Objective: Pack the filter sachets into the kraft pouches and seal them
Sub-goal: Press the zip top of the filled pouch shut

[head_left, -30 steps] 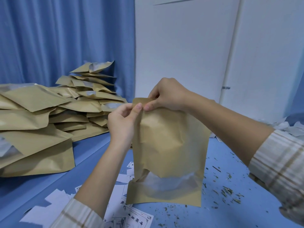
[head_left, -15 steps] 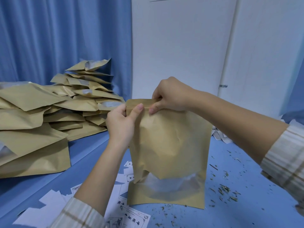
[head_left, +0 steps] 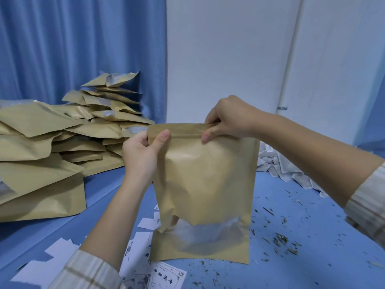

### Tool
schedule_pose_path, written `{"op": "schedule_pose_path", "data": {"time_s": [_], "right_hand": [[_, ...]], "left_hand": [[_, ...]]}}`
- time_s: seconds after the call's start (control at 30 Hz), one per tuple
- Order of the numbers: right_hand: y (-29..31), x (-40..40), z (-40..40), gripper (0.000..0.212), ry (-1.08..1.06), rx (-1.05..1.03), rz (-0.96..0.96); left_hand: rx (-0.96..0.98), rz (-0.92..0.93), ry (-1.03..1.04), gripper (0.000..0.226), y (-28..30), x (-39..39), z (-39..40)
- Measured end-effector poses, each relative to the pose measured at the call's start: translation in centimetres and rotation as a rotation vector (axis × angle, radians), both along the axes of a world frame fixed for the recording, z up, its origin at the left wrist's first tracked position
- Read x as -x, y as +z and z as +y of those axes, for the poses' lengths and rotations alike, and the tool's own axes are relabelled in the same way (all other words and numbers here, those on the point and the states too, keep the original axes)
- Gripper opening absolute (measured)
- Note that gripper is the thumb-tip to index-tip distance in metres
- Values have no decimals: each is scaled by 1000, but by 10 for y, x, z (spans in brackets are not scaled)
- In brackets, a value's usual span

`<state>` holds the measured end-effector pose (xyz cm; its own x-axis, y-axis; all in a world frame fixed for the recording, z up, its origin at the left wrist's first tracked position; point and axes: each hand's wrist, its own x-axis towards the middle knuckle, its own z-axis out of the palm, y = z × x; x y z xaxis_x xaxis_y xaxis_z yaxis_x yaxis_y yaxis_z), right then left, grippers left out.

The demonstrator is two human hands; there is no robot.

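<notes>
Pouch (head_left: 205,184) upright at frame centre, base on blue table (head_left: 312,268). I see left hand (head_left: 141,155) pinching top-left corner of seal strip, right hand (head_left: 227,119) pinching strip right of middle. Pouch pile (head_left: 58,142) at left; sachets (head_left: 287,170) at right, behind pouch; paper slips (head_left: 145,274) at bottom.

You work in what looks like a makeshift packing room: a blue-covered table (head_left: 312,257) strewn with herb crumbs (head_left: 281,243), a pile of kraft pouches (head_left: 52,147), blue curtains (head_left: 73,49) and a plain white door (head_left: 229,59).
</notes>
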<state>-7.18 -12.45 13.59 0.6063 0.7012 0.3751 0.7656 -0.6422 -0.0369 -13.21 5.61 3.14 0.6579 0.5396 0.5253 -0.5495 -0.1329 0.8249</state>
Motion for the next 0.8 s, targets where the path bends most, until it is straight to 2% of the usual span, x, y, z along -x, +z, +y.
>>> {"op": "schedule_pose_path", "data": {"time_s": [0.2,0.33,0.47,0.53,0.6,0.67,0.73,0.8], "right_hand": [[-2,-5,-15,31,-32,-20,7],[-5,-9,-27,31,-38,-75,22],[-10,-15,-40,33,-62,-114,26],[-14,-17,-47,43,-64,-171,40],[-18,-19,-52,51,-65,-213,45],[-22,-20,-57,45,-68,-254,64],[-27,-18,-61,40,-56,-348,114],[-35,-18,-66,38,-45,-474,166]], "left_hand": [[-22,-26,14,23,2,4,8],[21,-16,9,10,4,3,15],[13,-22,1,9,2,2,22],[21,-32,2,7,0,1,23],[-4,-50,-4,16,-3,0,22],[-17,-72,11,34,-5,0,20],[5,-72,-15,29,-8,1,23],[28,-6,-137,33,-16,1,28]]}}
